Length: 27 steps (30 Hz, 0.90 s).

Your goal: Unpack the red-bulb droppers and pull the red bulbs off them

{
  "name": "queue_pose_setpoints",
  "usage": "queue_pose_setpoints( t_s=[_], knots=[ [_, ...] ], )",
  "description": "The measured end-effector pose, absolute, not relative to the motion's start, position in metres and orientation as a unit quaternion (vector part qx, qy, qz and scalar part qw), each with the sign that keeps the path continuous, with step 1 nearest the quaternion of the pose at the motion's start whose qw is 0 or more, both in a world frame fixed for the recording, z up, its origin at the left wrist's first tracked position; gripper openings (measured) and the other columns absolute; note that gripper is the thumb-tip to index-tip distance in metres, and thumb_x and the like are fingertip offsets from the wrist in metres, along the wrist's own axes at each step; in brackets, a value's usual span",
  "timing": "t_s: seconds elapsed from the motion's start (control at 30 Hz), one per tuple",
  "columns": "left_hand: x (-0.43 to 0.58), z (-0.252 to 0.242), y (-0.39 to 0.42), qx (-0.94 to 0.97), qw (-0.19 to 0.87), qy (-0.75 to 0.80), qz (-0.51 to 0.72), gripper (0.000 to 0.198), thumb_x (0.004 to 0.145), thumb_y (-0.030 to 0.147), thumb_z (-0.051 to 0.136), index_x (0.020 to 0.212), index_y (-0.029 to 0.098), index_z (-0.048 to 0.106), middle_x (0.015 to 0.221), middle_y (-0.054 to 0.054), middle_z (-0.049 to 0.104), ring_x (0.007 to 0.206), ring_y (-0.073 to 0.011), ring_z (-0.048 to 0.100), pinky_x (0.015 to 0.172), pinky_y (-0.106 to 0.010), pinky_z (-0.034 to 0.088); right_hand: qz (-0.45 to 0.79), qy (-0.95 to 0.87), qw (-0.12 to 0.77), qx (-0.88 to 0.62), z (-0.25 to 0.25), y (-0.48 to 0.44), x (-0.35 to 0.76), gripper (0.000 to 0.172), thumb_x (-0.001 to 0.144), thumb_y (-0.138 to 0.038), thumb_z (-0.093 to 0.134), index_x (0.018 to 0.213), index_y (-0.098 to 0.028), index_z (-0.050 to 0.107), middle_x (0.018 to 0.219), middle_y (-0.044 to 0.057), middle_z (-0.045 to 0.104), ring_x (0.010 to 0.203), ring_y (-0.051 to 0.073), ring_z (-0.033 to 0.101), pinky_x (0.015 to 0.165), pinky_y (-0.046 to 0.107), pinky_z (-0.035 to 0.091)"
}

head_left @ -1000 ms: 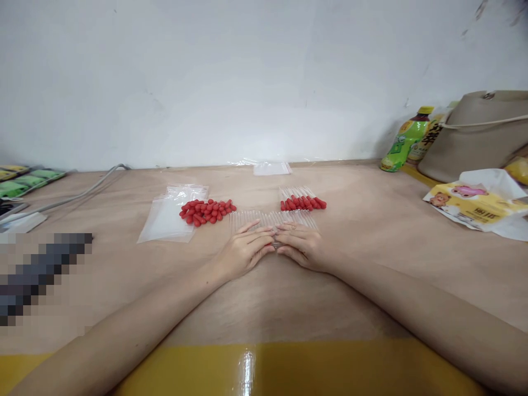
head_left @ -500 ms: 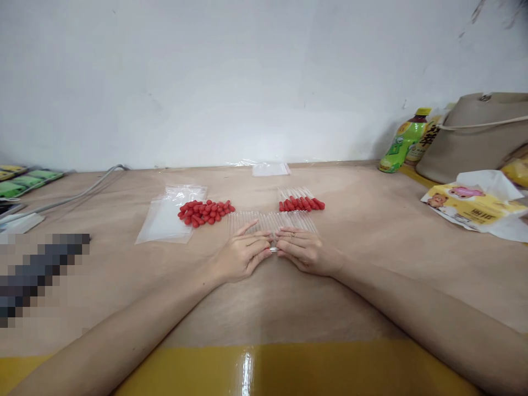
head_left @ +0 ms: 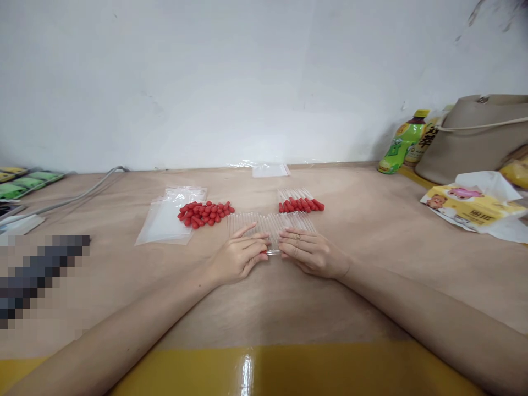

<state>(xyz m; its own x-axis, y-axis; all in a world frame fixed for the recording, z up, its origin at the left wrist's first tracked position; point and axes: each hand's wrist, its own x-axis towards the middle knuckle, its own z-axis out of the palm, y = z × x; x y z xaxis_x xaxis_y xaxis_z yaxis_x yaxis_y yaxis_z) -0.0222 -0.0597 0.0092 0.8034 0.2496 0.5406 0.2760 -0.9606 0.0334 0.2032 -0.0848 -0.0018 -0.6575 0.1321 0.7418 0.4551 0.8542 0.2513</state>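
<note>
My left hand (head_left: 242, 257) is closed, thumb and fingers pinching a red rubber bulb (head_left: 264, 252) that is mostly hidden. A thin clear tube (head_left: 274, 253) spans the gap between my hands. Its other end is in the closed fingers of my right hand (head_left: 317, 254). Just beyond both hands, a row of clear tubes (head_left: 264, 222) lies side by side on the table. Farther back on the right are several tubes fitted with red bulbs, the finished-looking droppers (head_left: 301, 204). A heap of loose red bulbs (head_left: 204, 213) sits to the left, partly over clear plastic bags (head_left: 163, 221).
A small clear bag (head_left: 270, 171) lies by the wall. At right stand a green bottle (head_left: 403, 144) and a beige bag (head_left: 470, 140), with a tissue pack (head_left: 466, 201) in front. A grey cable (head_left: 82, 196) and green packets (head_left: 33, 184) are at left.
My hands have moved slightly apart, showing more of the tube between them and some red at my left fingertips. The heap, row and bags have stayed put.
</note>
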Motion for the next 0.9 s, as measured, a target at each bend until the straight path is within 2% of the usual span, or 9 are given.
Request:
queue_pose_setpoints(
  t_s=[0.1, 0.17, 0.27, 0.33, 0.47, 0.63, 0.73, 0.9],
  knots=[
    [-0.027, 0.009, -0.059, -0.941, 0.044, -0.145, -0.303, 0.012, 0.087, 0.017, 0.045, 0.089, 0.017, 0.056, 0.098, -0.003, 0.067, 0.106, -0.0169, 0.056, 0.101, -0.039, 0.035, -0.199, -0.883, 0.38, -0.188, -0.003, -0.084, 0.208, 0.018, 0.085, -0.016, 0.049, 0.099, -0.014, 0.059, 0.093, 0.008, 0.067, 0.097, 0.017, 0.06, 0.091, 0.035, 0.05],
    [-0.034, 0.011, -0.055, -0.923, 0.07, -0.189, -0.329, 0.012, 0.086, 0.019, 0.046, 0.087, 0.019, 0.058, 0.094, -0.003, 0.068, 0.099, -0.0183, 0.058, 0.093, -0.039, 0.04, -0.192, -0.867, 0.393, -0.238, -0.004, -0.083, 0.213, 0.017, 0.086, -0.017, 0.047, 0.096, -0.017, 0.061, 0.08, 0.005, 0.066, 0.083, 0.015, 0.061, 0.081, 0.033, 0.052],
    [-0.049, 0.018, -0.043, -0.873, 0.093, -0.291, -0.38, 0.013, 0.085, 0.025, 0.049, 0.086, 0.019, 0.061, 0.087, -0.004, 0.063, 0.085, -0.018, 0.057, 0.077, -0.034, 0.046, -0.197, -0.824, 0.404, -0.344, -0.003, -0.08, 0.216, 0.016, 0.085, -0.022, 0.049, 0.09, -0.018, 0.063, 0.062, 0.002, 0.059, 0.067, 0.015, 0.055, 0.069, 0.033, 0.047],
    [-0.064, 0.026, -0.031, -0.832, 0.084, -0.365, -0.408, 0.017, 0.085, 0.028, 0.048, 0.088, 0.019, 0.063, 0.085, -0.005, 0.057, 0.08, -0.017, 0.055, 0.071, -0.031, 0.047, -0.194, -0.806, 0.399, -0.393, -0.003, -0.078, 0.215, 0.018, 0.084, -0.023, 0.049, 0.093, -0.017, 0.064, 0.064, 0.003, 0.059, 0.068, 0.016, 0.053, 0.067, 0.033, 0.044],
    [-0.102, 0.045, -0.012, -0.757, 0.094, -0.516, -0.391, 0.023, 0.082, 0.028, 0.046, 0.092, 0.017, 0.064, 0.084, -0.006, 0.05, 0.084, -0.0203, 0.052, 0.073, -0.035, 0.046, -0.172, -0.788, 0.404, -0.431, -0.005, -0.069, 0.211, 0.026, 0.083, -0.018, 0.043, 0.103, -0.015, 0.061, 0.076, 0.006, 0.063, 0.071, 0.018, 0.054, 0.07, 0.033, 0.043],
    [-0.138, 0.058, -0.002, -0.732, -0.032, -0.609, -0.304, 0.024, 0.075, 0.031, 0.056, 0.095, 0.018, 0.059, 0.074, 0.0, 0.054, 0.063, -0.0122, 0.051, 0.063, -0.028, 0.045, -0.176, -0.753, 0.432, -0.465, -0.003, -0.064, 0.209, 0.015, 0.08, -0.018, 0.049, 0.085, -0.016, 0.063, 0.069, 0.004, 0.065, 0.068, 0.017, 0.057, 0.075, 0.034, 0.041],
    [-0.143, 0.059, -0.002, -0.729, -0.093, -0.603, -0.31, 0.026, 0.071, 0.037, 0.062, 0.086, 0.017, 0.054, 0.072, 0.002, 0.057, 0.062, -0.0108, 0.051, 0.059, -0.023, 0.043, -0.203, -0.741, 0.436, -0.469, -0.002, -0.065, 0.207, 0.013, 0.08, -0.019, 0.049, 0.078, -0.017, 0.062, 0.067, 0.003, 0.065, 0.067, 0.017, 0.057, 0.077, 0.033, 0.039],
    [-0.136, 0.055, -0.005, -0.747, -0.131, -0.593, -0.268, 0.034, 0.067, 0.046, 0.065, 0.08, 0.017, 0.052, 0.065, 0.003, 0.056, 0.06, -0.0109, 0.051, 0.058, -0.024, 0.043, -0.254, -0.729, 0.424, -0.472, -0.003, -0.065, 0.205, 0.014, 0.079, -0.019, 0.051, 0.074, -0.019, 0.064, 0.065, 0.001, 0.065, 0.065, 0.015, 0.055, 0.072, 0.031, 0.035]
  ],
)
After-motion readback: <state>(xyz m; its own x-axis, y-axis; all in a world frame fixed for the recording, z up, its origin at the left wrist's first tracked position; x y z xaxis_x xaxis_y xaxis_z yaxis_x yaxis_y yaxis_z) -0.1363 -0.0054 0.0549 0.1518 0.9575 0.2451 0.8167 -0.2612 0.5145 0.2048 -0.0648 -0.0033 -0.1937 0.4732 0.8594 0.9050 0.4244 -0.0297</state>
